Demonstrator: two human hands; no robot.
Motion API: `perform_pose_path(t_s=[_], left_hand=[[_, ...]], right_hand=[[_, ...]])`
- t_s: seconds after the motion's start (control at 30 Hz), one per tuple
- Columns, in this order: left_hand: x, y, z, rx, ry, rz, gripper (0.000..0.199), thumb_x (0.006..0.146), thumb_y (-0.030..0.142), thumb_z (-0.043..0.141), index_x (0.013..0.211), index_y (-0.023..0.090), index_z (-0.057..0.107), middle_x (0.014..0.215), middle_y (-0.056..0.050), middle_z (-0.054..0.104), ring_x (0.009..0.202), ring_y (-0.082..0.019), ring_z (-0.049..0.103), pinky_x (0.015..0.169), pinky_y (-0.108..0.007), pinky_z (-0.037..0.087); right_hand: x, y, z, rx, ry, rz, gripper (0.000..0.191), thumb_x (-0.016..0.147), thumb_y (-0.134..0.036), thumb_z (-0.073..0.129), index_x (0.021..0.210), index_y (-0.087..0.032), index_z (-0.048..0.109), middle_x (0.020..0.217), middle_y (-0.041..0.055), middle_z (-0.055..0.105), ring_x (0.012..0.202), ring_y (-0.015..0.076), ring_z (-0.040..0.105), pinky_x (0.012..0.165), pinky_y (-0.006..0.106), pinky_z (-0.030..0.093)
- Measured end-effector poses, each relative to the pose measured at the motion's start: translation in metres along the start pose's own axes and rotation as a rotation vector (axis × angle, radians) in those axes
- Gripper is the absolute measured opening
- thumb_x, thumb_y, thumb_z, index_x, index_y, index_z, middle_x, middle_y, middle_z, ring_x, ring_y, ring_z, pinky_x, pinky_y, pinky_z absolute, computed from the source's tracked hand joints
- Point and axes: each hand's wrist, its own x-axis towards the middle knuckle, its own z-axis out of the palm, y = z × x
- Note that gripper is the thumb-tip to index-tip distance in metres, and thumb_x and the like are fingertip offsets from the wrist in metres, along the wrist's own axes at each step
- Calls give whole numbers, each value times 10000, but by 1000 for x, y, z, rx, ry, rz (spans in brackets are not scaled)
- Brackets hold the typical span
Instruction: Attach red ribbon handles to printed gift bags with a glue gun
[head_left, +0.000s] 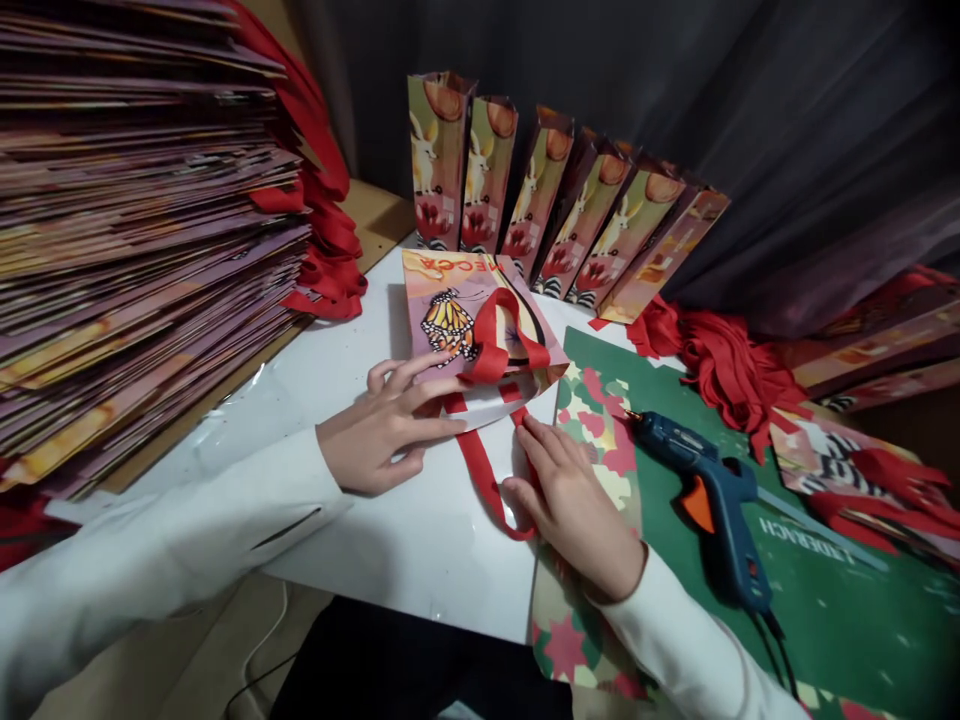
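A paper gift bag [442, 275] printed with a butterfly lies flat on the white table, its mouth toward me. One red ribbon handle [491, 345] loops up over its front. A second ribbon handle [484, 485] hangs from the mouth onto the table. My left hand [386, 430] is spread at the bag's left mouth edge, fingertips on its front and rim. My right hand [570, 495] rests by the right side of the mouth, its fingers over the lower ribbon; whether they pinch it is hidden.
Several finished-looking bags [491, 175] stand in a row behind. A tall stack of flat bags [142, 240] with red ribbons rises at left. On the right, a blue glue gun [709, 480] lies on a green sheet [847, 620], near a heap of red ribbons [739, 375].
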Motion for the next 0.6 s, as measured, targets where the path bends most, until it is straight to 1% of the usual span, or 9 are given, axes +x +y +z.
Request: perform_pose_path(t_s=[0.07, 0.13, 0.23, 0.33, 0.47, 0.6], left_hand=[[-2, -3, -2, 5, -4, 7, 593, 700, 147, 560, 1241, 385, 613, 1416, -43, 447, 1394, -371, 248, 1035, -530, 240], [-3, -5, -4, 14, -5, 20, 579, 703, 155, 552, 1237, 367, 620, 1414, -55, 447, 1400, -376, 240, 1029, -534, 243], [-2, -6, -5, 34, -6, 37, 563, 702, 159, 537, 1226, 344, 631, 1416, -70, 445, 1409, -372, 232, 1013, -534, 253], [-2, -5, -5, 41, -5, 43, 562, 701, 158, 521, 1225, 328, 630, 1412, -80, 450, 1420, -360, 216, 1000, -525, 258], [-2, -5, -5, 35, -22, 30, 571, 698, 175, 527, 1239, 333, 618, 1427, -73, 447, 1430, -361, 193, 1007, -525, 250], [-2, -4, -6, 33, -33, 20, 583, 691, 162, 530, 1244, 327, 616, 1432, -77, 439, 1428, -372, 188, 1011, -530, 245]], right_hand=[[6, -11, -3, -43, 30, -13, 480, 957, -360, 481, 1377, -126, 494, 1421, 169, 497, 1305, 339, 438, 1096, 584, 347], [9, -23, -5, -30, 28, -69, 470, 966, -363, 459, 1375, -134, 500, 1413, 161, 509, 1306, 332, 439, 1106, 575, 341], [8, -42, -1, 58, -52, -180, 515, 978, -412, 422, 1391, -108, 483, 1432, 151, 494, 1318, 304, 437, 1113, 499, 382], [3, -57, 7, 100, -99, -203, 565, 979, -441, 408, 1386, -55, 477, 1447, 171, 474, 1338, 294, 426, 1124, 446, 398], [-4, -65, 15, 77, -95, -200, 596, 975, -443, 414, 1395, -23, 458, 1467, 196, 441, 1372, 297, 395, 1135, 441, 396], [-7, -67, 17, 31, -73, -208, 578, 969, -397, 443, 1376, 12, 469, 1452, 228, 445, 1353, 323, 423, 1115, 459, 422]])
